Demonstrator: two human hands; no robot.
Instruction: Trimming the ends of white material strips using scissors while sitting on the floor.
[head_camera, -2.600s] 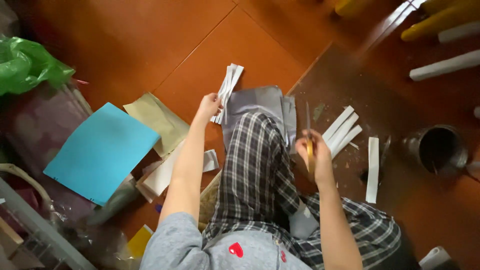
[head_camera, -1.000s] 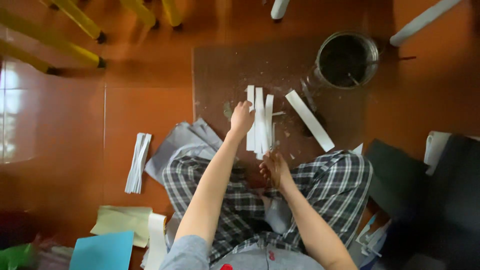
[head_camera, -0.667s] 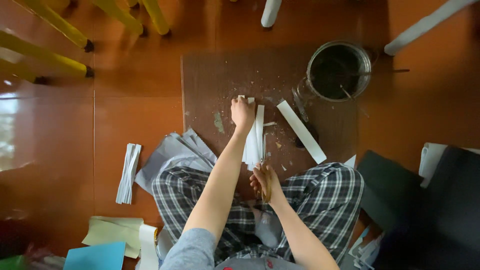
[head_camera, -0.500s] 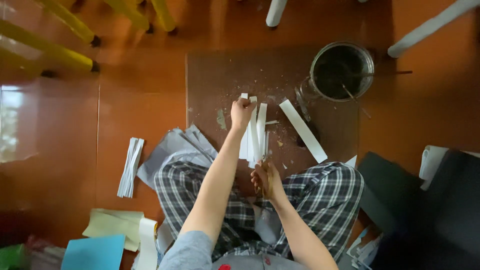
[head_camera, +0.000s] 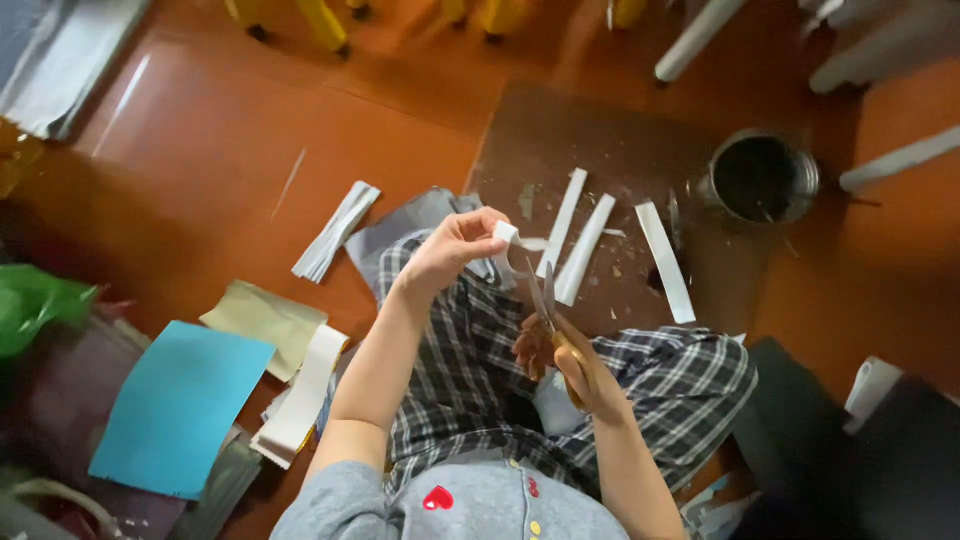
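Head view: left hand (head_camera: 450, 250) pinches a white paper strip (head_camera: 507, 236) (right hand (head_camera: 565, 360) grips scissors (head_camera: 545, 300)).

Your left hand (head_camera: 455, 248) is up at about 11 o'clock from your right hand (head_camera: 565, 362), the two near each other but apart. Left forearm runs from 7 o'clock up toward 1 o'clock, bare from the grey sleeve, wrist bent slightly. Left fingers (head_camera: 490, 222) curl in toward the thumb in a pinch, tips pointing to 3 o'clock. Right forearm comes in from 5 o'clock, angled toward 11 o'clock, wrist roughly straight. Right hand is closed in a grip, fingers wrapped and knuckles facing 9 o'clock. Both elbows sit low near your torso at 6 o'clock, bent.
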